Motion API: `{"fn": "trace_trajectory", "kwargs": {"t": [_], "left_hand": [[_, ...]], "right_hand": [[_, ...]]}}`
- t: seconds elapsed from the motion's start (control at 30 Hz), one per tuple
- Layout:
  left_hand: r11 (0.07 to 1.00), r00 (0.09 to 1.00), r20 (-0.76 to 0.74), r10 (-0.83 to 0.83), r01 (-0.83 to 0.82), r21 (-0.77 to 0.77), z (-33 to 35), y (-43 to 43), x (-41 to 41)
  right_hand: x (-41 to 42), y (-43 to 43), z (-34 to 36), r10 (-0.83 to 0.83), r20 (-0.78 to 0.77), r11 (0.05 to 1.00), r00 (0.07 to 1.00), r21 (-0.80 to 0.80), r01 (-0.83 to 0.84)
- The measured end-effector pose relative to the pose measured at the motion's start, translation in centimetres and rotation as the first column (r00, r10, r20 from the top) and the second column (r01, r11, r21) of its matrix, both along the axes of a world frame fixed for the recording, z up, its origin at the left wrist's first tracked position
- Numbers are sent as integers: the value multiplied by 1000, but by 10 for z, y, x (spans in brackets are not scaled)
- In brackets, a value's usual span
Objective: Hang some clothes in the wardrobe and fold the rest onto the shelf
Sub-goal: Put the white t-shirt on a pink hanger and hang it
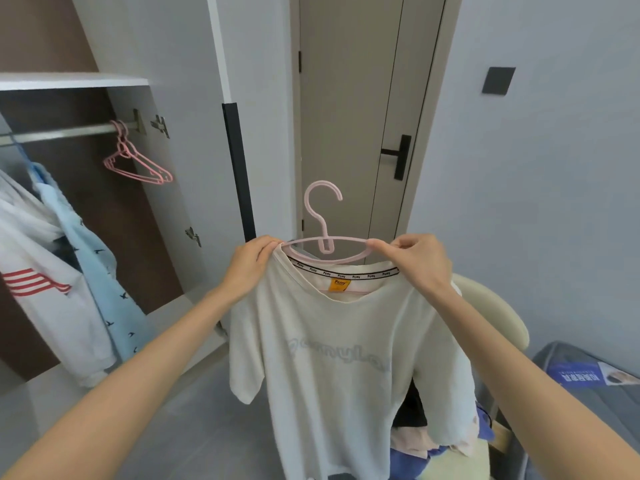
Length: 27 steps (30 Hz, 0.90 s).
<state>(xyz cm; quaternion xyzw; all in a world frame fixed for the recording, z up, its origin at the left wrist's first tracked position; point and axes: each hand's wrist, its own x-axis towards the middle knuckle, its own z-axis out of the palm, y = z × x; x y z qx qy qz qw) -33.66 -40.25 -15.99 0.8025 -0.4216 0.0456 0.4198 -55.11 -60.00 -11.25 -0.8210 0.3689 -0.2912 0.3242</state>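
Head view looks at an open wardrobe (162, 202) on the left, with a white shelf (69, 80) across its top and a metal rail (62, 133) just beneath it. A closed grey door (349, 116) stands behind the middle of the scene, beside the wardrobe's open door panel.

A cream T-shirt (346, 375) with faint grey lettering on the chest hangs in front of the door, held up in the air well apart from the rail. Behind it on the right is a pale chair (491, 313), and a pile of mixed clothes (415, 441) lies on its seat, partly hidden by the shirt.

Inside the wardrobe, a white shirt with red stripes (45, 299) and a light blue patterned garment (93, 271) hang side by side from the rail at the left.

Both arms reach forward. The left hand (252, 261) pinches the shirt's shoulder at the left end of a pink hanger (325, 244), fingers curled round fabric and hanger together. The right hand (415, 261) pinches the hanger's right end with thumb and fingertips, at the neckline. The hanger sits in the collar with its hook standing upright above the neck opening.

Some empty pink hangers (138, 164) dangle from the right end of the rail. A black handle (398, 155) is on the door, and an orange label (340, 285) shows inside the shirt's collar.
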Motion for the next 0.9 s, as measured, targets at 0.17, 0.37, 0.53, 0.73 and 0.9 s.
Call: {"fn": "trace_trajectory", "kwargs": {"t": [0.17, 0.37, 0.53, 0.73, 0.9], "left_hand": [[1000, 1000, -14, -20, 19, -22, 17, 13, -1], [993, 978, 175, 115, -106, -57, 27, 23, -1], [954, 936, 187, 299, -292, -64, 32, 39, 18], [984, 984, 160, 78, -101, 144, 43, 46, 14], [972, 950, 274, -152, 94, 214, 46, 40, -1]], "right_hand": [[1, 4, -2, 18, 60, 999, 998, 41, -20], [6, 13, 1, 66, 123, 996, 990, 46, -72], [13, 15, 4, 161, 194, 987, 968, -27, -158], [22, 22, 1, 192, 164, 977, 967, -123, -174], [30, 25, 4, 206, 164, 967, 965, -188, -174]]}}
